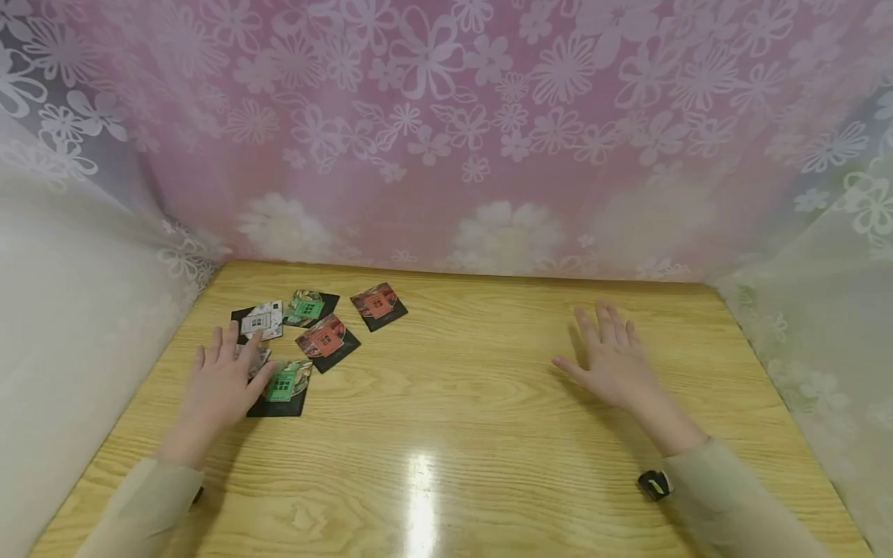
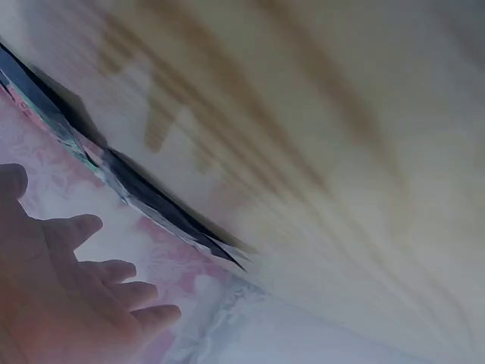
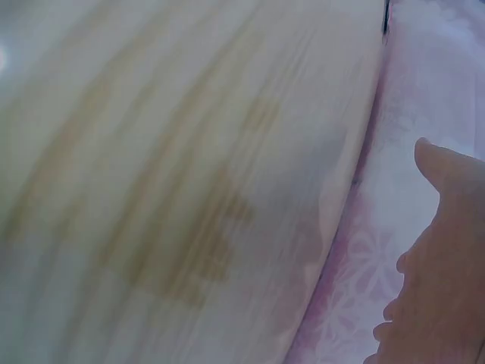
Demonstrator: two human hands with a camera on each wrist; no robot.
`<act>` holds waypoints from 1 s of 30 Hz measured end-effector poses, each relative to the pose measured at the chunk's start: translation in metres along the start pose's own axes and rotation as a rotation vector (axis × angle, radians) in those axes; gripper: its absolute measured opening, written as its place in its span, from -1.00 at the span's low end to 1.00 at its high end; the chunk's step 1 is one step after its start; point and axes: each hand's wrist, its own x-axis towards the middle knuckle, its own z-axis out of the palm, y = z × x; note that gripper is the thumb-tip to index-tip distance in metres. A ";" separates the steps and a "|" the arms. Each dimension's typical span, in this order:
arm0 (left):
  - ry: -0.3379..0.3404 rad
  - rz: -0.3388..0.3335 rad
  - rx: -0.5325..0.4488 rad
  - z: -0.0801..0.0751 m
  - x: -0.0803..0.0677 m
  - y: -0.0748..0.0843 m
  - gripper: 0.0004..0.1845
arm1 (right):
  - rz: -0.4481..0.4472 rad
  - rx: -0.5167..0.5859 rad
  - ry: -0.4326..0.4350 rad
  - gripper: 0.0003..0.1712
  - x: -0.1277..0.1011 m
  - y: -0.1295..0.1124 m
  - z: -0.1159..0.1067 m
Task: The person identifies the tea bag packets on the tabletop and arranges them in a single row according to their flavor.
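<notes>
The left hand [image 1: 222,381] lies flat with its fingers spread over a loose cluster of square cards [image 1: 317,329] at the table's [image 1: 488,434] far left; the thumb touches the nearest green one [image 1: 282,385]. Another card seems half hidden under the fingers, though the view there is poor. The right hand [image 1: 614,356] rests open on bare wood well apart, fingers spread, holding nothing. The cards look thin, light and fairly stiff, likely slick on the glossy top, so a corner or edge pinch would suit best.
</notes>
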 end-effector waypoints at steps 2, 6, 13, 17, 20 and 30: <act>-0.001 0.004 -0.007 0.000 -0.002 -0.005 -0.23 | -0.008 0.002 -0.001 0.19 0.004 -0.006 0.000; 0.000 0.030 0.006 0.000 -0.007 -0.013 -0.30 | -0.034 0.005 -0.002 0.16 0.014 -0.019 0.003; 0.038 0.138 0.096 0.002 -0.016 -0.028 -0.37 | -0.084 0.017 0.022 0.14 0.033 -0.037 0.012; 0.048 0.183 0.116 0.003 -0.019 -0.034 -0.37 | -0.097 0.009 0.017 0.13 0.043 -0.048 0.016; 0.032 0.201 0.131 0.003 -0.021 -0.037 -0.37 | -0.114 -0.001 0.008 0.13 0.049 -0.058 0.017; -0.042 0.214 0.097 0.006 -0.022 -0.039 -0.34 | -0.185 -0.020 0.002 0.12 0.070 -0.090 0.027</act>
